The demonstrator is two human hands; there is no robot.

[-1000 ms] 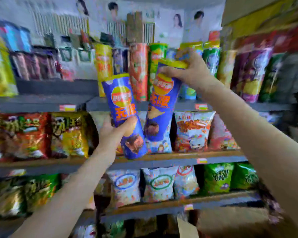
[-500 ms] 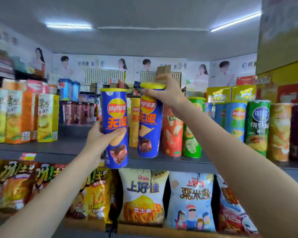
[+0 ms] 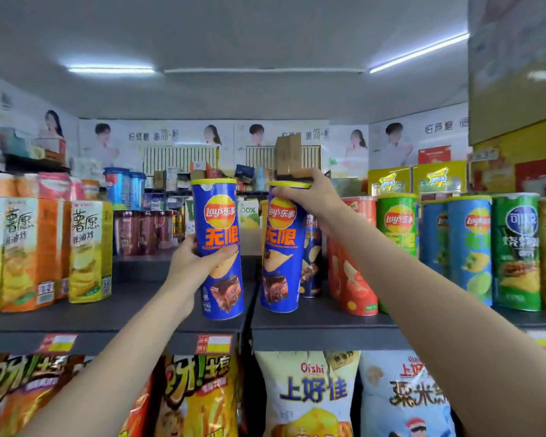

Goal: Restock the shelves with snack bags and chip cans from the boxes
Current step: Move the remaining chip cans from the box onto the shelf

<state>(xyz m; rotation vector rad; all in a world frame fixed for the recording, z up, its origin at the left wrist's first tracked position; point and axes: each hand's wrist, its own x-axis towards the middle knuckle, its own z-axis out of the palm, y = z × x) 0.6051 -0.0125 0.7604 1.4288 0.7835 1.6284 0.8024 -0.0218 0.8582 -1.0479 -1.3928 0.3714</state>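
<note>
Two blue chip cans, one per hand, head view. Risk, as judgement: right can (image 3: 279, 253), tilted at shelf (image 3: 322, 316) front, could tip onto red can (image 3: 353, 272) just beside it if released early. Right hand (image 3: 306, 197) pinches its yellow lid from above. Left hand (image 3: 196, 263) wraps left can (image 3: 219, 247) mid-body, upright at shelf edge; contact with shelf unclear.
</note>
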